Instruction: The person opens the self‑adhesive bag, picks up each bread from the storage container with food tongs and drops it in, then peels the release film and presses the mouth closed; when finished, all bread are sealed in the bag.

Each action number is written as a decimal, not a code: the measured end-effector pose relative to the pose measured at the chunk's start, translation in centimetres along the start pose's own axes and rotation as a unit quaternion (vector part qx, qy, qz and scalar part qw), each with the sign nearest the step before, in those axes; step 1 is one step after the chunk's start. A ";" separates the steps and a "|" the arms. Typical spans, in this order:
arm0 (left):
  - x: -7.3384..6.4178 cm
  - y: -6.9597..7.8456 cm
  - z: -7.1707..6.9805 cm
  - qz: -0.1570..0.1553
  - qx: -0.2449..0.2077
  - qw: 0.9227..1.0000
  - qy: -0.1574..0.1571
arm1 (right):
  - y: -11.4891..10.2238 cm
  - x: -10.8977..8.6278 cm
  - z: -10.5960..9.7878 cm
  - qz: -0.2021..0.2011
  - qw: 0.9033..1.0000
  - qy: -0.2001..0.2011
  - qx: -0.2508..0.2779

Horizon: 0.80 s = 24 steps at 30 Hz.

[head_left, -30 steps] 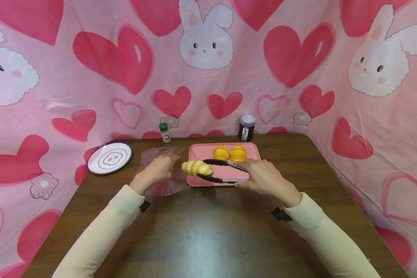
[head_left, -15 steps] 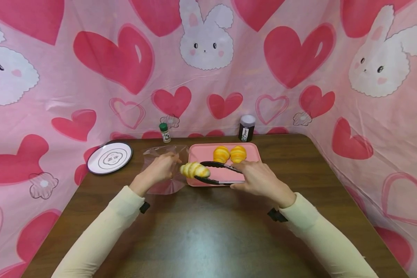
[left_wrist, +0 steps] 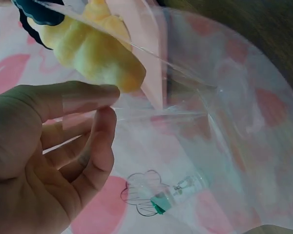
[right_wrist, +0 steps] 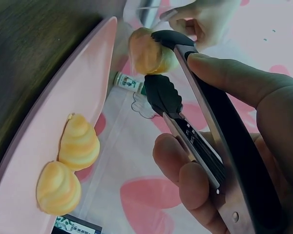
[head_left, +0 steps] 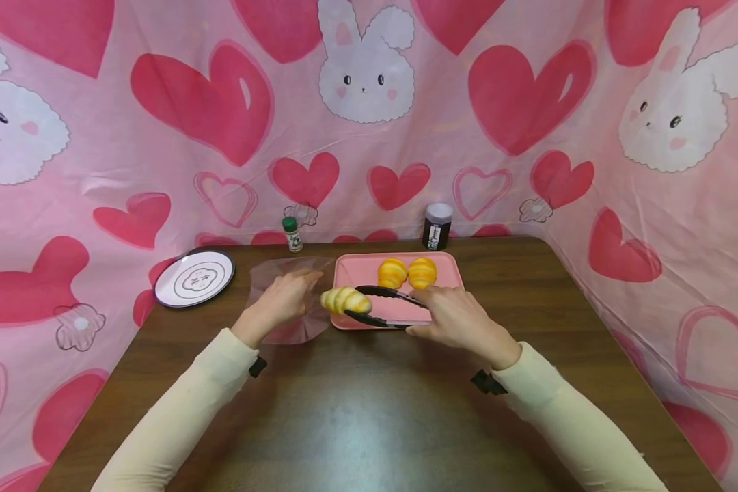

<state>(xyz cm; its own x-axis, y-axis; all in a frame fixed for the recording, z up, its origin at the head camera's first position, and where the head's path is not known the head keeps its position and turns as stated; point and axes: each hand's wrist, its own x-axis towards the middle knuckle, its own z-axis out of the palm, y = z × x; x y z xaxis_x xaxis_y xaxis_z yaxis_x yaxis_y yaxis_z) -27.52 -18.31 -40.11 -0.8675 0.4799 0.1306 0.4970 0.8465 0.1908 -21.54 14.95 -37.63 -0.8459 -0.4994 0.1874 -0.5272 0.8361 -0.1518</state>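
Observation:
My left hand (head_left: pixel 281 303) pinches the rim of a clear plastic bag (head_left: pixel 292 332) between thumb and fingertips. In the left wrist view the bag (left_wrist: pixel 239 131) spreads out from those fingertips, its mouth parted. My right hand (head_left: pixel 464 320) grips black-and-metal tongs (right_wrist: pixel 227 134). Between the tong tips is a pale yellow croissant (head_left: pixel 344 301), held above the left edge of the pink tray (head_left: pixel 363 268), close to the bag's mouth. The croissant's end (left_wrist: pixel 119 70) overlaps the bag's edge in the left wrist view. Two golden croissants (head_left: pixel 391 272) lie side by side at the tray's back.
A white plate (head_left: pixel 190 280) with a dark rim lies at the left back. Behind the bag stands a small green-capped shaker (head_left: pixel 292 236). A dark jar (head_left: pixel 436 227) with a pale lid is behind the tray. A pink patterned cloth (head_left: pixel 357 143) hangs around the wooden table (head_left: pixel 363 410).
My right hand has moved slightly left and down, bringing the tongs and croissant closer to the bag. The left hand has stayed nearly in place, still pinching the bag.

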 end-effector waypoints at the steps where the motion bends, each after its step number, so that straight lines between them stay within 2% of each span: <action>1: 0.0 0.0 0.0 0.007 0.004 1.000 0.001 | 0.0 0.0 0.0 -0.002 1.000 0.001 0.001; 4: 0.1 0.1 -0.1 0.028 0.015 1.000 0.001 | -0.1 0.1 0.1 -0.008 1.000 0.003 0.003; 6: 0.2 0.3 -0.2 0.029 0.013 0.999 -0.010 | -0.2 0.2 0.1 -0.012 1.000 0.001 0.005; 11: 0.4 0.6 -0.6 0.006 -0.028 0.998 -0.055 | -0.4 0.3 0.1 -0.017 1.000 -0.001 0.013; 14: 0.4 0.8 -0.8 0.001 -0.053 0.996 -0.068 | -0.6 0.4 0.1 -0.016 1.000 0.000 0.014; 19: 0.3 0.8 -0.9 0.005 -0.078 0.995 -0.064 | -0.5 0.4 0.1 -0.011 1.000 -0.011 0.016; 24: 0.2 0.6 -0.8 0.008 -0.077 0.995 -0.065 | -0.3 0.4 0.1 -0.010 0.999 -0.028 0.012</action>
<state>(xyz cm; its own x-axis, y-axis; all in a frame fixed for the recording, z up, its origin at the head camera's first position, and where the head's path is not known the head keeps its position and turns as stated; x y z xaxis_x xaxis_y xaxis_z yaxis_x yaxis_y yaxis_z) -27.39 -17.90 -39.21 -0.8491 0.5281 0.0097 0.5000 0.7977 0.3371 -21.70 14.51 -37.58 -0.8376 -0.5292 0.1356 -0.5458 0.8203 -0.1708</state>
